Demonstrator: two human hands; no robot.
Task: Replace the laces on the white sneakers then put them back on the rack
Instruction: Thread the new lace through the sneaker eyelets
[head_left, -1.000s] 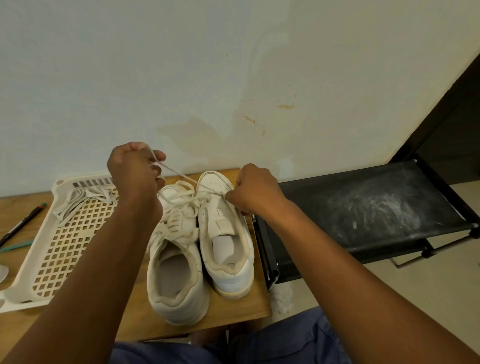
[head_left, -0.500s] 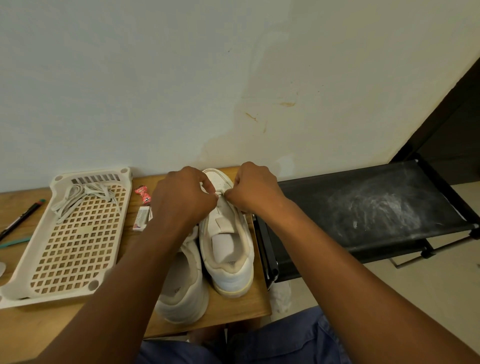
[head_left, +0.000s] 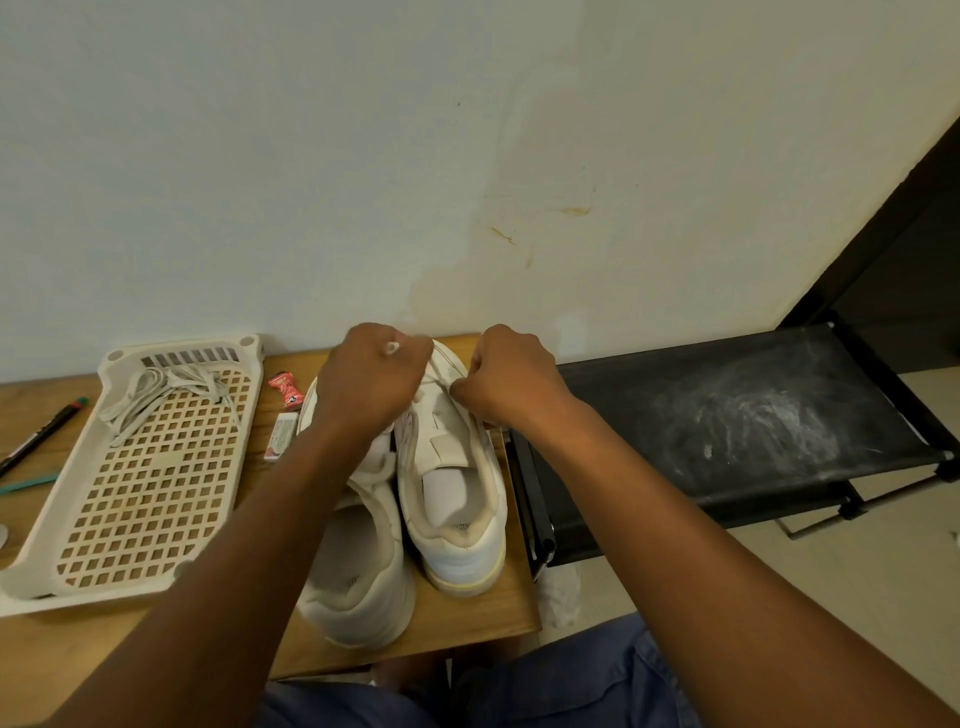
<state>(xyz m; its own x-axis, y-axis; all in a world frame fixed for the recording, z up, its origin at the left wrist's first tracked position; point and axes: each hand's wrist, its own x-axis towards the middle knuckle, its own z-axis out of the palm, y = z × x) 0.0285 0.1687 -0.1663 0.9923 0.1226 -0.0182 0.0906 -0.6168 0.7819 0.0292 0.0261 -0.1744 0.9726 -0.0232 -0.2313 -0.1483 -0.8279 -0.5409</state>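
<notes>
1. Both hands are curled over the toe end of the right sneaker (head_left: 452, 483): the left hand (head_left: 371, 384) pinches a lace tip (head_left: 392, 348) that sticks up from its fist, and the right hand (head_left: 511, 382) pinches at the eyelet edge, though what it has hold of is hidden
2. Beside it, touching, the left sneaker (head_left: 358, 577) stands near the desk's front edge; both toes point at the wall
3. On the wooden desk (head_left: 452, 623), a cream lattice tray (head_left: 150, 483) near the left edge holds loose laces (head_left: 166, 387) in its far corner
4. A red wrapper (head_left: 284, 389) and a small packet (head_left: 280, 436) lie between tray and sneakers; a pen (head_left: 41, 434) lies at the left edge
5. A dusty black rack (head_left: 737, 421) stands just beside the desk's right edge, under a stained pale wall (head_left: 363, 156)
</notes>
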